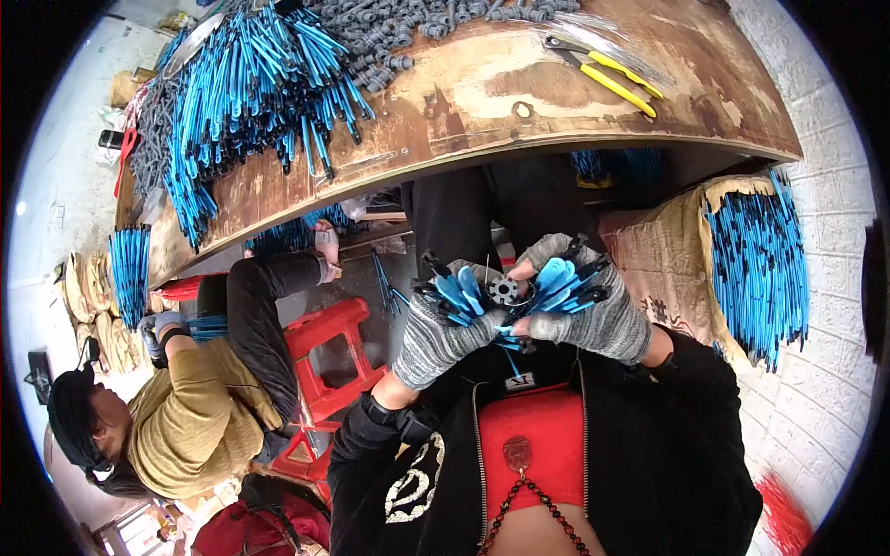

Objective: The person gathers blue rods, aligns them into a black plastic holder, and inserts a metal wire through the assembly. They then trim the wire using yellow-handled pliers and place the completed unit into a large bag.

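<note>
Both my hands wear grey knit gloves with bare fingertips and meet in front of my chest. My left hand (438,335) is closed round a bunch of blue umbrella ribs (461,289) with black ends. Another bunch of blue umbrella ribs (556,278) is gripped in my right hand (603,320). Between the hands sits a dark grey toothed hub (503,291), with the right fingertips close to it. A thin wire (487,264) stands up beside the hub. Whether every rib is joined to the hub is hidden by my fingers.
A wooden table (501,102) ahead carries a heap of blue ribs (250,83), grey plastic parts (389,28), loose wires (616,51) and yellow-handled pliers (612,79). A sack of ribs (760,269) stands right. At left are a red stool (324,338) and a seated person (199,398) holding ribs.
</note>
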The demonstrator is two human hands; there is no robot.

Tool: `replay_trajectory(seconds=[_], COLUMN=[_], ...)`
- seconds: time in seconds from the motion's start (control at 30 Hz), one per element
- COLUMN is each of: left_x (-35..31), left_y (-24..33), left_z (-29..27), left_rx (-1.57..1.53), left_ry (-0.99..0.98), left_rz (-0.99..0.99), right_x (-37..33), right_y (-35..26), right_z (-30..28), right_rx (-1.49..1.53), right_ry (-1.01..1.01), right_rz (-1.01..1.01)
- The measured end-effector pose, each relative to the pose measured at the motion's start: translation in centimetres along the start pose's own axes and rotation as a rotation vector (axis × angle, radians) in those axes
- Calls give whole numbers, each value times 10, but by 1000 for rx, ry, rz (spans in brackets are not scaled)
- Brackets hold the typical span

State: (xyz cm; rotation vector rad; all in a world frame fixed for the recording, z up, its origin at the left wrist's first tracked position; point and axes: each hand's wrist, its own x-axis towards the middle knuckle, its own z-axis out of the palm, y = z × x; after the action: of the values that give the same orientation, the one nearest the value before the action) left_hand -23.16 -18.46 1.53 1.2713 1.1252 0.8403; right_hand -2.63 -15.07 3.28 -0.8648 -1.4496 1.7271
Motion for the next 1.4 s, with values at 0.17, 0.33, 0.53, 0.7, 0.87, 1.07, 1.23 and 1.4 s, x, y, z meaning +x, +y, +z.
replay_trajectory(seconds=[0.17,0.33,0.53,0.7,0.87,1.07,1.23,1.4], left_x=[-6,-6,19,36,28,5,-14,-19], left_y=[-3,10,21,19,24,19,22,27], left_z=[4,1,-55,-48,-39,-25,-11,-8], left_rx=[-153,-337,-562,-344,-258,-249,-149,-216], left_ry=[-51,-142,-400,-660,-537,-358,-219,-198], left_rz=[-129,-95,-323,-188,-83,-92,-75,-137], right_x=[-4,-11,-19,-14,-14,-14,-18,-19], right_y=[4,1,4,0,-2,0,2,-4], right_z=[0,7,7,8,2,-4,-6,-7], right_rx=[192,32,39,-15,-34,63,112,-23], right_ry=[-16,113,7,-27,-65,-145,-130,-205], right_rz=[7,-55,-112,-250,-203,-144,-128,-224])
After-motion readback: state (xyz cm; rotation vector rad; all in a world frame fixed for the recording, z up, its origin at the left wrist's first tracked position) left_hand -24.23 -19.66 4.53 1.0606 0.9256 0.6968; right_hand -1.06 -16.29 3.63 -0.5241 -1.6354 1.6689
